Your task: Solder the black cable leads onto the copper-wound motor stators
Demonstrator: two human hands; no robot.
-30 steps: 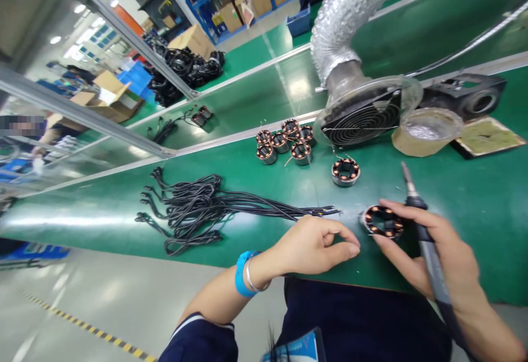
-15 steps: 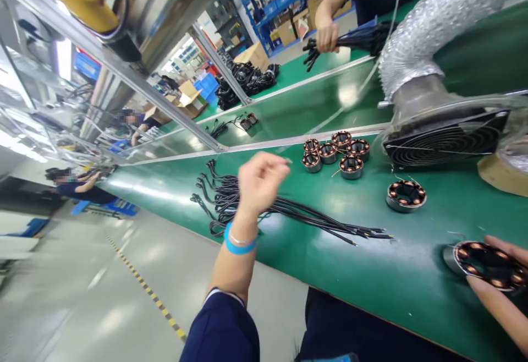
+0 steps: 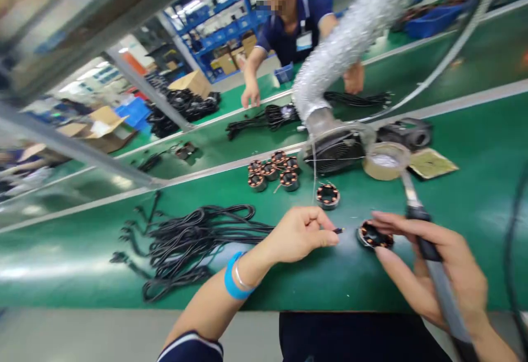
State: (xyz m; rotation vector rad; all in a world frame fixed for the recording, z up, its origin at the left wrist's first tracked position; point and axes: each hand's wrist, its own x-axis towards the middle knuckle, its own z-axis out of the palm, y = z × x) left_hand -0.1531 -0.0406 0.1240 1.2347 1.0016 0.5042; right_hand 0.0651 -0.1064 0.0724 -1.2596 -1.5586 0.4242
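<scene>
My left hand point(image 3: 303, 235) pinches the tip of a black cable point(image 3: 339, 230), whose small coloured wire end points right. Behind that hand, a bundle of black cables point(image 3: 193, 235) lies on the green bench. My right hand point(image 3: 457, 274) has its thumb and fingers around a ring-shaped motor stator point(image 3: 367, 235) with copper windings, a short gap from the cable tip. Across the same hand runs a soldering iron point(image 3: 439, 277), tip pointing away from me; part of its grip is hidden. Another stator point(image 3: 328, 196) sits just beyond the cable tip.
Several stators point(image 3: 270, 172) stand clustered by the bench's rear rail. A black fan point(image 3: 336, 153) with a silver duct point(image 3: 325, 70), a tape roll point(image 3: 385, 160) and a yellowish pad point(image 3: 432, 164) are at the back. Across the rail, a co-worker's hand point(image 3: 251, 93) is near black cables.
My view has swung right. My left hand has come from above the cable bundle toward the stator, holding a cable tip. The soldering iron now shows at my right hand, which stays on the stator.
</scene>
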